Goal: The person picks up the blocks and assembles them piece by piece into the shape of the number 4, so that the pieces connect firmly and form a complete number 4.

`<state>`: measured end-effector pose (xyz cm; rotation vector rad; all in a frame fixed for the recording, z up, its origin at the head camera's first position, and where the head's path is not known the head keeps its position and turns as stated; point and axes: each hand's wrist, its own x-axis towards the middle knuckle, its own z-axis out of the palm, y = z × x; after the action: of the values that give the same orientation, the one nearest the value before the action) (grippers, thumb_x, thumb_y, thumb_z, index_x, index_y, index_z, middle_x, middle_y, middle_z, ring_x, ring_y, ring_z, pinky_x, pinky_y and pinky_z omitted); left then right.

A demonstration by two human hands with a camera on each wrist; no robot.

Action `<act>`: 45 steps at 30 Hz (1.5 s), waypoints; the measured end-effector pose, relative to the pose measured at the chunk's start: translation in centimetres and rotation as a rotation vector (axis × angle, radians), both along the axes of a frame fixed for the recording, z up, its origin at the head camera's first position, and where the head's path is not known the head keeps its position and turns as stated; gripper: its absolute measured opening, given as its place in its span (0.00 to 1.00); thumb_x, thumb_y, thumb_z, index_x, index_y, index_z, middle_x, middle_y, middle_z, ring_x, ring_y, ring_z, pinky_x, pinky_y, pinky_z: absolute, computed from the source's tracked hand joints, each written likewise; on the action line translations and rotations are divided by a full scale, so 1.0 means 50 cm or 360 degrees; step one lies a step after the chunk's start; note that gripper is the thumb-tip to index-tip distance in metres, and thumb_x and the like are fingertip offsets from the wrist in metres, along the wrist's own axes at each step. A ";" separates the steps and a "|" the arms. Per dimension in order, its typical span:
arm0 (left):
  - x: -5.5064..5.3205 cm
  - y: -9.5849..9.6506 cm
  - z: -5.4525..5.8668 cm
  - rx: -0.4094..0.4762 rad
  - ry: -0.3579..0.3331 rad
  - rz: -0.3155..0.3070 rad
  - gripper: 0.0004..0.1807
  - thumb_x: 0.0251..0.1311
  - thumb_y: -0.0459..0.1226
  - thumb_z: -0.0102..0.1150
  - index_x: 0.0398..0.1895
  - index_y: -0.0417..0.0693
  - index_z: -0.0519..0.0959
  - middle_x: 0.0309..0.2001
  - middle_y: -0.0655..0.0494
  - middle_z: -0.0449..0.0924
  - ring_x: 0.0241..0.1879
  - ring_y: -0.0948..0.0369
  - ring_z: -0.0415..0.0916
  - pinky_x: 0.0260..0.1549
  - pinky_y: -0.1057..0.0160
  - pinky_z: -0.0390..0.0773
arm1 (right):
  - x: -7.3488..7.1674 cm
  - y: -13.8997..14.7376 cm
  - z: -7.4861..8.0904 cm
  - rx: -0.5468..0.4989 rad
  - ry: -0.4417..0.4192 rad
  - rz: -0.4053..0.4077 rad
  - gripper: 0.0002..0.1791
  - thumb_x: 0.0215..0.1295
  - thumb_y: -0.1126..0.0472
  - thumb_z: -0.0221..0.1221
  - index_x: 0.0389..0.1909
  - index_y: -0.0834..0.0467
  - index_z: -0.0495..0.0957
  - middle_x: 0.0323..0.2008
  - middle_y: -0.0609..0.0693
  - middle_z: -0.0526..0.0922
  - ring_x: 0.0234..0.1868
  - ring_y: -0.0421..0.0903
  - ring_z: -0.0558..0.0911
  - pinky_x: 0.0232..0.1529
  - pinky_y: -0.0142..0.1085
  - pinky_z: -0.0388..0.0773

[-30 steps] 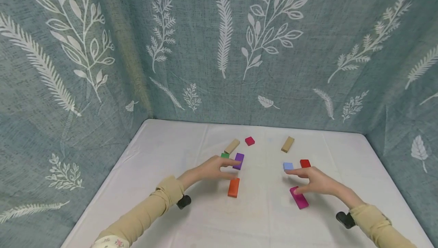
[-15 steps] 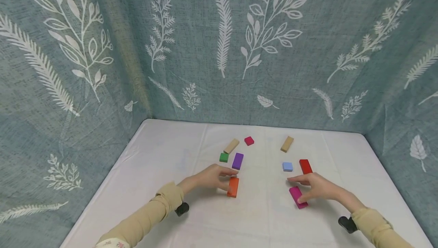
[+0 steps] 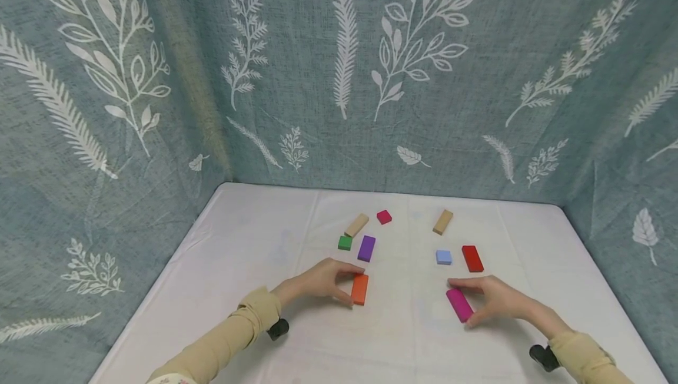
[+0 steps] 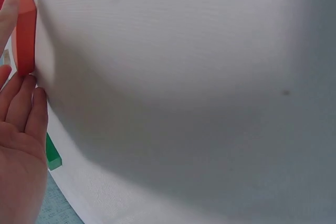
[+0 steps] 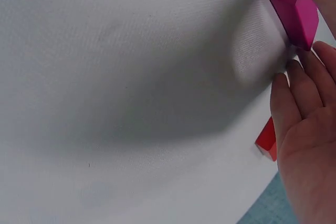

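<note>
My left hand (image 3: 322, 281) spans the orange block (image 3: 360, 290), its fingers around the far end and thumb tip by the near end. In the left wrist view those fingers extend nearly straight, right at the block's lower end. The magenta block (image 3: 459, 305) lies between the fingers and thumb of my right hand (image 3: 495, 298), fingertips by its far end and thumb at the near one. Seen from the right wrist, the right fingers (image 5: 310, 85) also stretch out close to the block's end. Both blocks lie on the white table.
Beyond my left hand lie a purple block (image 3: 366, 248), a green block (image 3: 345, 243), a tan block (image 3: 356, 225) and a small red block (image 3: 384, 217). Past my right hand are a red block (image 3: 472, 258), a light blue block (image 3: 444, 257) and another tan block (image 3: 443, 222). A patterned curtain (image 3: 318, 78) borders the table.
Both hands have come toward the body and lower. The left has moved from beside the purple block to the orange one; the right has settled around the magenta block. The blocks keep their places.
</note>
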<state>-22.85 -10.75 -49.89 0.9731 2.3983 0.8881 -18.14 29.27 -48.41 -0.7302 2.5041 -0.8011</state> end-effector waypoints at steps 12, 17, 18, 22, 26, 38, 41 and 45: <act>0.000 0.002 0.001 -0.0030 0.0044 -0.0046 0.36 0.45 0.42 0.74 0.61 0.46 0.74 0.60 0.56 0.76 0.61 0.59 0.71 0.62 0.60 0.70 | -0.001 0.002 0.002 0.0002 0.0059 0.0100 0.41 0.46 0.53 0.73 0.63 0.61 0.70 0.61 0.57 0.75 0.59 0.55 0.74 0.55 0.42 0.77; -0.001 0.005 0.003 -0.0028 0.0068 -0.0045 0.34 0.46 0.41 0.74 0.60 0.46 0.75 0.58 0.55 0.78 0.59 0.59 0.72 0.60 0.60 0.71 | 0.000 -0.003 0.006 0.0019 0.0094 0.0084 0.39 0.46 0.53 0.73 0.61 0.61 0.72 0.59 0.57 0.76 0.57 0.56 0.75 0.53 0.44 0.78; -0.001 0.005 0.003 -0.0029 0.0066 -0.0042 0.34 0.46 0.41 0.74 0.59 0.46 0.75 0.58 0.55 0.78 0.59 0.59 0.72 0.60 0.59 0.71 | 0.000 -0.004 0.007 0.0020 0.0091 0.0069 0.39 0.46 0.54 0.72 0.60 0.61 0.72 0.59 0.57 0.77 0.56 0.56 0.76 0.53 0.45 0.78; -0.001 0.007 0.003 -0.0032 0.0059 -0.0028 0.33 0.46 0.41 0.74 0.58 0.45 0.76 0.57 0.54 0.78 0.59 0.58 0.73 0.60 0.58 0.72 | -0.004 -0.007 0.007 0.0021 0.0067 0.0009 0.37 0.46 0.55 0.72 0.59 0.61 0.73 0.57 0.57 0.78 0.57 0.58 0.76 0.53 0.49 0.77; -0.001 0.011 0.004 -0.0035 0.0051 -0.0013 0.33 0.45 0.42 0.74 0.58 0.47 0.77 0.57 0.55 0.79 0.59 0.59 0.73 0.59 0.60 0.72 | -0.009 -0.009 0.012 0.0010 0.0055 -0.0035 0.37 0.46 0.55 0.72 0.59 0.61 0.73 0.58 0.58 0.77 0.58 0.60 0.75 0.54 0.50 0.76; -0.006 0.042 0.021 0.0044 0.0097 0.0015 0.33 0.44 0.43 0.75 0.57 0.48 0.77 0.57 0.55 0.79 0.59 0.61 0.74 0.59 0.62 0.73 | -0.014 -0.016 0.030 -0.0078 0.0057 -0.0119 0.38 0.45 0.57 0.73 0.59 0.64 0.72 0.58 0.63 0.75 0.58 0.65 0.75 0.53 0.50 0.76; -0.006 0.056 0.026 0.0055 0.0075 0.0034 0.33 0.45 0.43 0.74 0.58 0.49 0.77 0.57 0.56 0.79 0.59 0.62 0.74 0.59 0.62 0.73 | -0.015 -0.016 0.029 -0.0092 0.0072 -0.0123 0.37 0.46 0.57 0.73 0.58 0.64 0.72 0.58 0.63 0.75 0.57 0.65 0.75 0.53 0.50 0.75; -0.009 0.076 0.032 0.0091 0.0036 0.0059 0.32 0.46 0.43 0.74 0.58 0.50 0.77 0.58 0.58 0.78 0.60 0.62 0.73 0.59 0.63 0.73 | -0.016 -0.018 0.030 -0.0129 0.0110 -0.0113 0.37 0.46 0.58 0.73 0.58 0.65 0.72 0.57 0.63 0.76 0.57 0.65 0.75 0.54 0.50 0.75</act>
<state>-23.32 -6.95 -48.30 0.9675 2.4292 0.9688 -18.95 28.39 -46.93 -0.7104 2.5848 -0.9220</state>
